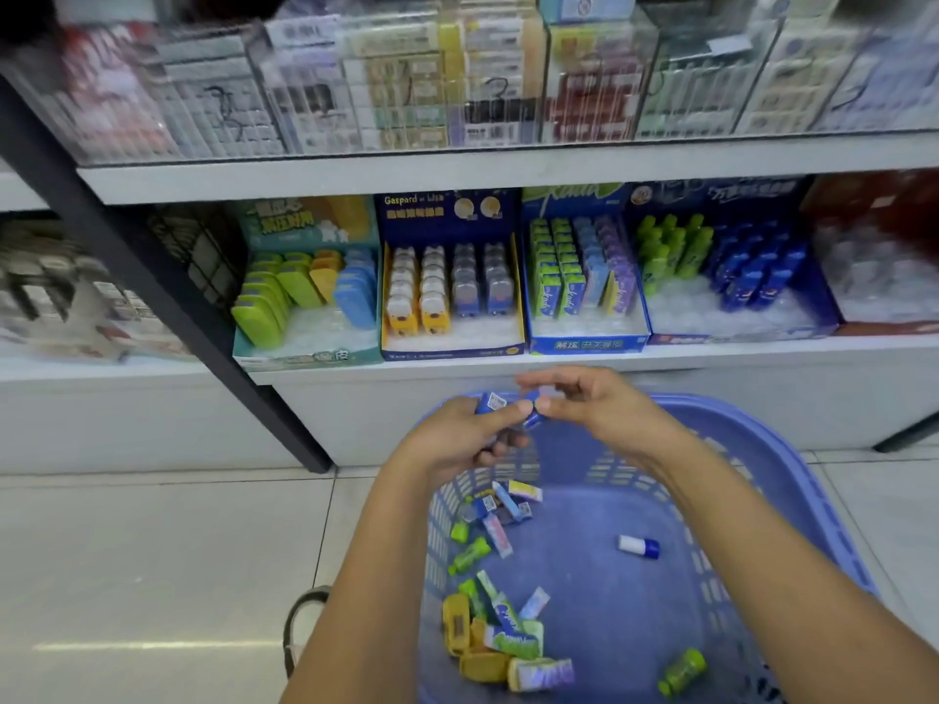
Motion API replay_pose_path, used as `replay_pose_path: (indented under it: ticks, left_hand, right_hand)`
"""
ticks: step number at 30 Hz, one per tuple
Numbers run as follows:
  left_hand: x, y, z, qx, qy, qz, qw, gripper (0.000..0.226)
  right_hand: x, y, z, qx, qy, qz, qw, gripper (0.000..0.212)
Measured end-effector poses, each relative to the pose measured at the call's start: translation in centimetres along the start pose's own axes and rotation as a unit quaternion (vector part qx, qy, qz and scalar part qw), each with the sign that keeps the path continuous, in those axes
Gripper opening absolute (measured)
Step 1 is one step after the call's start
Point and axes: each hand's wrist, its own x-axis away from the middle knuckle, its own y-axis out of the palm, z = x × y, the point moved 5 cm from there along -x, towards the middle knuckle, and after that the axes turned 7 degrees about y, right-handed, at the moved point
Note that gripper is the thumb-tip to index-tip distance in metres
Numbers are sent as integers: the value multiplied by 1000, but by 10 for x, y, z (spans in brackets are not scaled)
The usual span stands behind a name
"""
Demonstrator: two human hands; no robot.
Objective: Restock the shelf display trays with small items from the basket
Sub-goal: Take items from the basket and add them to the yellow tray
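Nearest: blue plastic lattice-walled basket [609, 612] on the pale tiled floor [152, 551], both forearms reaching over it.

Loose stock in the basket:
- green bottle-shaped piece [682, 672] alone, near right corner
- yellow cases [482, 665] and green-and-white packets [513, 640] heaped along the left wall
- white-and-blue capsule [639, 546] lying alone mid-floor
- mixed small boxes [503, 505] piled in the far left corner

Above the far rim:
- Left hand [457, 442]: fingers curled round a clutch of small blue rectangular packets [492, 401], thumb on top.
- Right hand [604, 409]: thumb and forefinger pinch the end of one of those packets, the other fingers loosely bent. Motion blur here; exact count of packets cannot be told.

Beyond, on the white lower shelf [508, 360], cardboard display trays side by side, left to right:
- teal tray [310, 348] with green, yellow and blue cases
- navy tray [452, 348] with yellow and blue animal-shaped pieces
- blue tray [589, 343] with green, blue and purple packets
- dark blue tray [737, 332] with green and blue bottle shapes, front rows unfilled

Upper shelf: clear boxes [498, 94], contents blurred.
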Motion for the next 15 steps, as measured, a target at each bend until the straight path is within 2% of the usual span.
replay_pose_path:
  ticks: [4, 8, 11, 15]
  left_hand:
    - [7, -14, 19, 44, 60, 57, 996, 16]
    - [11, -34, 31, 124, 61, 125, 983, 37]
    - [11, -40, 36, 205, 61, 131, 968, 48]
    - [9, -43, 37, 248, 74, 147, 955, 46]
  right_hand:
    - [-3, -5, -33, 33, -83, 138, 986, 26]
    - [-13, -17, -75, 184, -184, 261, 930, 27]
    - [-30, -14, -95, 236, -203, 266, 912, 23]
    - [-52, -3, -98, 329, -191, 209, 901, 22]
